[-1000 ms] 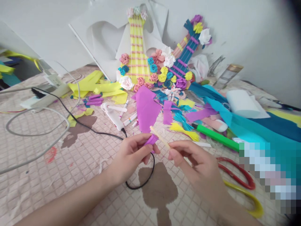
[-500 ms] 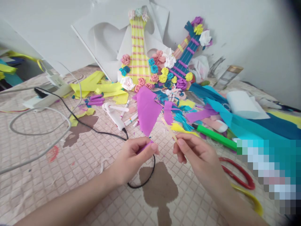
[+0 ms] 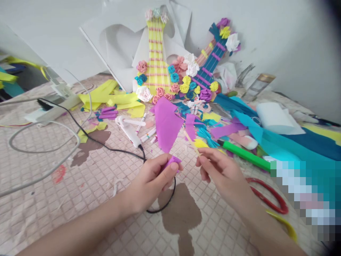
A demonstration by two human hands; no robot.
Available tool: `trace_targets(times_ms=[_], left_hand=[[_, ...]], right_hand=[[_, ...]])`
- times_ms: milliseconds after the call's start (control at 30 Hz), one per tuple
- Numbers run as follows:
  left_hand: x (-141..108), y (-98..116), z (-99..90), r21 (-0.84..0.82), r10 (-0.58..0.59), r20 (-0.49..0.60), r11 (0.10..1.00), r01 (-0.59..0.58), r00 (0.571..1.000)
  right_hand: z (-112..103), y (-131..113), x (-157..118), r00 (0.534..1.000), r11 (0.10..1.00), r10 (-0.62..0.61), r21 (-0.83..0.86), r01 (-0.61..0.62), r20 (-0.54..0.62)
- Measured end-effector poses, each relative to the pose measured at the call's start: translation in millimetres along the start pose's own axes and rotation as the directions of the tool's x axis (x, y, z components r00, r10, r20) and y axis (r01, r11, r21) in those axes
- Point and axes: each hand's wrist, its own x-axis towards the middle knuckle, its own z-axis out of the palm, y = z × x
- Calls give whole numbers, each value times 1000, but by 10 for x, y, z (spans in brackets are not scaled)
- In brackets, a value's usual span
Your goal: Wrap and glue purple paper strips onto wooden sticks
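In the head view, our left hand [image 3: 156, 174] pinches a small folded piece of purple paper [image 3: 174, 160] between thumb and fingers, above the middle of the table. Our right hand [image 3: 221, 169] grips a thin pale-yellow stick [image 3: 191, 142] near its lower end, its tip angled up and away from us; paper and stick are apart. We judge the step in hand to be working the paper with the stick as a tool. Bringing them together calls for a light, steady pinch on the left and careful aim on the right, so the paper does not crumple.

Just beyond our hands, a larger purple sheet [image 3: 167, 124] lies on the table's grid-patterned cover [image 3: 101, 199]. To its left is a white corded tool [image 3: 129, 133]; to the right lie a long green tool [image 3: 245, 154] and a red loop handle [image 3: 269, 195]. Paper scraps crowd the far side, where a yellow paper guitar [image 3: 157, 67] and a blue one [image 3: 209, 69], both trimmed with paper flowers, stand near a pale wall [image 3: 293, 42].
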Motion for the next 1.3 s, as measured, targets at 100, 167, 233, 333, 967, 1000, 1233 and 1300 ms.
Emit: trace_targets(times_ms=[100, 167, 233, 333, 967, 1000, 1233, 1300], left_hand=[[-8, 0, -6, 19, -1, 3, 1000, 1, 1000], [-11, -3, -9, 34, -4, -8, 999, 4, 1000], [-10, -5, -13, 37, -10, -12, 999, 11, 1000], [0, 8, -20, 73, -17, -17, 997, 19, 1000], [14, 24, 40, 200, -217, 182, 963, 180, 959], [12, 25, 39, 193, -224, 185, 963, 188, 957], [7, 23, 43, 93, -329, 228, 944, 316, 916], [11, 35, 47, 75, -352, 242, 936, 345, 904]], right_hand=[[21, 94, 27, 994, 924, -87, -367, 104, 63], [38, 171, 49, 983, 827, -121, -535, 176, 136], [50, 227, 69, 970, 740, -156, -628, 241, 188], [51, 218, 74, 944, 698, -287, -640, 322, 162], [52, -107, -55, 973, 994, -68, 101, 47, 220], [52, -117, -52, 970, 993, -65, 113, 39, 236], [35, -147, -42, 961, 997, 6, 69, -26, 278], [23, -147, -47, 960, 998, 12, 48, -27, 279]])
